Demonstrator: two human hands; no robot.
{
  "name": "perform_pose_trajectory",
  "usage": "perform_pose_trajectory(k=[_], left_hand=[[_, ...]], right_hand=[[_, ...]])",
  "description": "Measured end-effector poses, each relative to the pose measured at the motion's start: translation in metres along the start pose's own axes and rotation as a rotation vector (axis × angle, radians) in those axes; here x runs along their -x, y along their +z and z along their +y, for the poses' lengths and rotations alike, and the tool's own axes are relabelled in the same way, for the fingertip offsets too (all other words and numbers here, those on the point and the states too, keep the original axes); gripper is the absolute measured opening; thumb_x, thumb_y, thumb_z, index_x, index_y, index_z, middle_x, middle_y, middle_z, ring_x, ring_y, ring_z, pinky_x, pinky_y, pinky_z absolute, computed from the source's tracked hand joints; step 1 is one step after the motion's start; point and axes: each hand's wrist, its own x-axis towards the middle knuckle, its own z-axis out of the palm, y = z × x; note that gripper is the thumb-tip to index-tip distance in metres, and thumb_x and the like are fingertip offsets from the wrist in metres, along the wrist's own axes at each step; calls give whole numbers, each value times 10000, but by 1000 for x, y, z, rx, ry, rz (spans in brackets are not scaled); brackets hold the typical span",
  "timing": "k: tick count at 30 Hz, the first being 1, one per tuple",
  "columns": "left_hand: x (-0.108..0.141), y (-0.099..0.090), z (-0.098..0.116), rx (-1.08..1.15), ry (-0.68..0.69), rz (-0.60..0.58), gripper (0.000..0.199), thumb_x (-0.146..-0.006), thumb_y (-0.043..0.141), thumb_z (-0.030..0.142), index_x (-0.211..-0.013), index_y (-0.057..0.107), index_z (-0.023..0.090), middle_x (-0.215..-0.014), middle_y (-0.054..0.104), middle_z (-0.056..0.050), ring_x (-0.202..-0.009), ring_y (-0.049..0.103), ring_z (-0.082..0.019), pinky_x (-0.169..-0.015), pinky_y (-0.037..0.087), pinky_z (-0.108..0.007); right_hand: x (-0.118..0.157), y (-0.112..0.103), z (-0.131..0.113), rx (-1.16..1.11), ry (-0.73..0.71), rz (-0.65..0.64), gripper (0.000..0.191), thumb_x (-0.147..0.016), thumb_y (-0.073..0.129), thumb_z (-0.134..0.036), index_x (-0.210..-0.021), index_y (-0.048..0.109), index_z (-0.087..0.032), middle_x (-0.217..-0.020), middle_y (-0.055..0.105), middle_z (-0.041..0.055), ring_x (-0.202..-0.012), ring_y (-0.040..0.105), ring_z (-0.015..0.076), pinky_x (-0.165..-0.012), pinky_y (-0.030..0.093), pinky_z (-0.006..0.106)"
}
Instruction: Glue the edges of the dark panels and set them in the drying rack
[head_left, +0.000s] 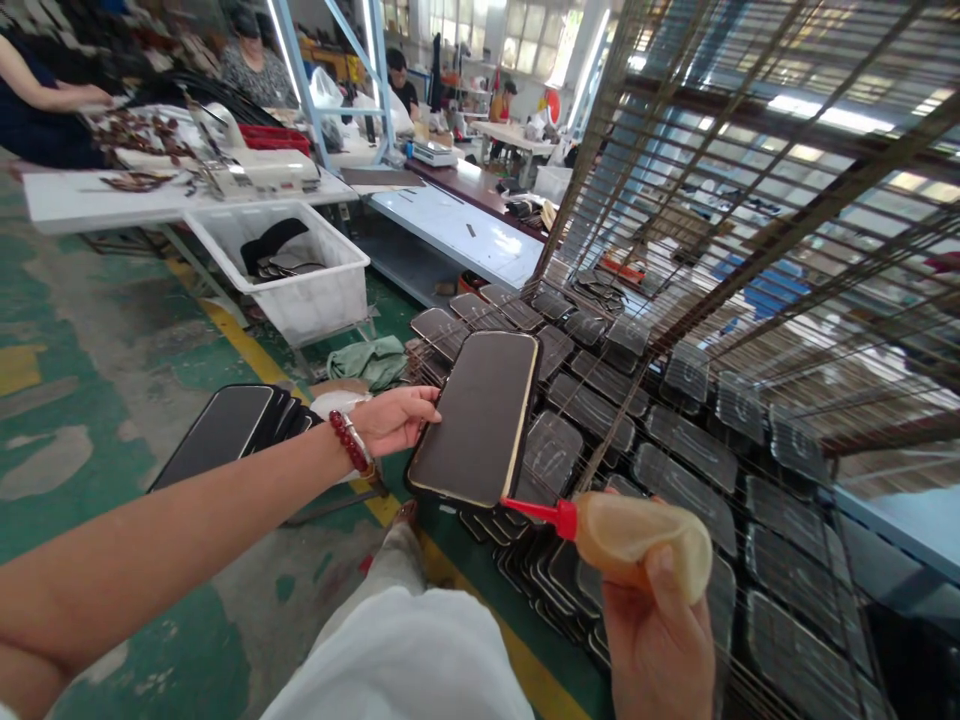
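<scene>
My left hand (405,418), with a red bead bracelet (349,440) at the wrist, grips the left edge of a dark rounded panel (476,415). A pale yellowish line runs along the panel's rim. My right hand (660,625) is wrapped round a soft squeeze bottle (637,535) of amber liquid, tipped on its side. Its red nozzle (536,510) points left, and the tip is at the panel's lower right corner. Similar panels (682,445) with glossy smears lie in rows on a wire rack (600,455) under and beyond the held one.
A stack of dark panels (217,430) stands at left. Behind are a white plastic bin (307,295), a sewing machine (251,165) on a white table (67,205), and a blue-framed bench (457,230). Raised wire racks (750,200) slant over the right side. Several people sit farther back.
</scene>
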Motion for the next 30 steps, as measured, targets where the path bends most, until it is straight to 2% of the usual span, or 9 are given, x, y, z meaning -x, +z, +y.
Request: perform_pose_trajectory(k=[4,8,13,16,18,19,23,27,30], left_hand=[[-4,-2,-4,28,37,50,331,-630,600,-77,-910,648,94,-820,748,-103,-691,727,-208,-670,601,-317],[-8,-2,-10,42,66,121,324,-622,595,-75,-889,619,106,-808,747,-95,-710,730,-216,-671,604,-323],[-14,8,-21,44,141,237,288,-630,602,-62,-856,600,116,-750,731,-66,-638,710,-181,-640,605,-298],[-20,18,-28,-5,190,311,299,-634,615,-49,-874,585,128,-743,724,-50,-624,702,-173,-617,602,-293],[-25,26,-31,-49,183,314,326,-622,627,-40,-888,575,141,-747,720,-39,-637,704,-180,-599,597,-292],[-28,30,-32,-71,161,295,341,-613,634,-36,-894,570,147,-751,719,-36,-644,706,-184,-589,591,-285],[-40,43,-31,-133,9,155,410,-576,634,-30,-933,558,155,-763,721,-40,-684,714,-200,-607,573,-278],[-64,48,-20,-193,-99,23,432,-570,640,4,-964,553,159,-770,721,-44,-706,715,-218,-633,562,-301],[-90,50,-5,-220,-133,-30,436,-563,641,16,-965,556,162,-770,716,-38,-690,707,-208,-633,556,-300]], right_hand=[[-5,3,4,-29,-7,42,498,-808,733,-415,-1250,577,-248,-1208,652,56,-1113,622,228,-956,516,332],[-10,4,8,-42,3,102,460,-795,755,-412,-1183,607,-215,-1135,666,46,-1070,634,201,-917,532,283],[-8,11,29,-70,-26,180,387,-824,737,-373,-1160,600,-240,-1121,664,19,-1017,641,158,-781,561,198],[-15,24,34,-154,160,93,356,-809,753,-396,-1100,625,-236,-1083,684,27,-950,664,166,-749,584,230],[-32,34,28,-233,279,1,345,-801,754,-431,-1061,643,-234,-1081,690,39,-947,671,187,-753,598,277],[-45,39,23,-260,284,-36,343,-803,750,-440,-1060,646,-238,-1098,686,41,-969,667,193,-764,599,294],[-109,47,0,-142,-61,-53,395,-760,797,-395,-1070,634,-213,-1054,672,39,-972,652,199,-787,590,331],[-159,51,-5,-86,-221,-8,462,-695,849,-333,-1075,607,-232,-1015,649,-2,-921,634,169,-762,563,297],[-176,57,1,-52,-294,26,494,-690,853,-293,-1111,596,-252,-1052,638,-20,-956,609,135,-846,524,265]])
